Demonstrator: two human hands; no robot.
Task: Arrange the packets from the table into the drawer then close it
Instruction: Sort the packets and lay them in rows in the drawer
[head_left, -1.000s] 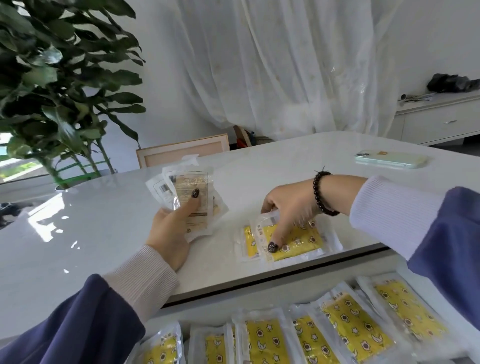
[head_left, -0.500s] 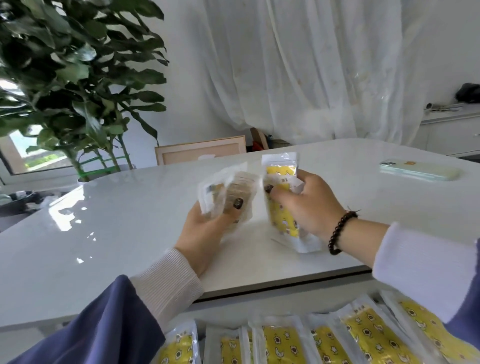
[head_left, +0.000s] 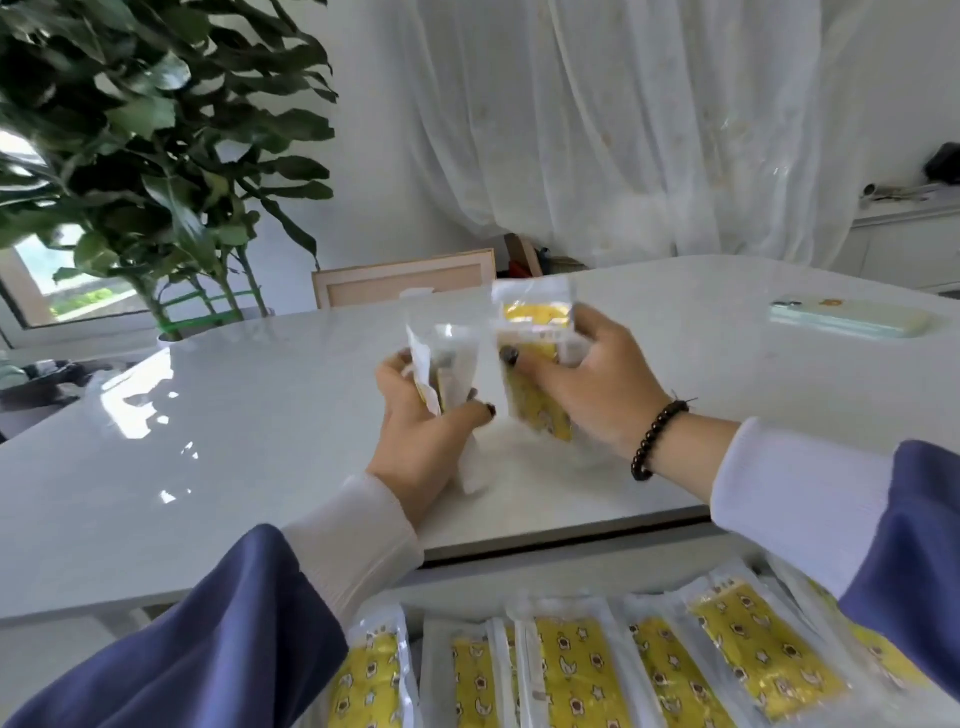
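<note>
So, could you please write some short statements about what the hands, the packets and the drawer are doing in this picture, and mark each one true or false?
1. Both hands hold packets above the table. True: the left hand grips a stack of packets, and the right hand grips yellow packets.
2. The drawer is closed. False: the drawer is open under the table edge.
3. Yellow packets lie in a row in the drawer. True: the row of packets lies side by side.
4. The phone is in the right hand. False: the phone lies on the table, far right.
5. A bracelet is on the left wrist. False: the bracelet is on the right wrist.
</note>
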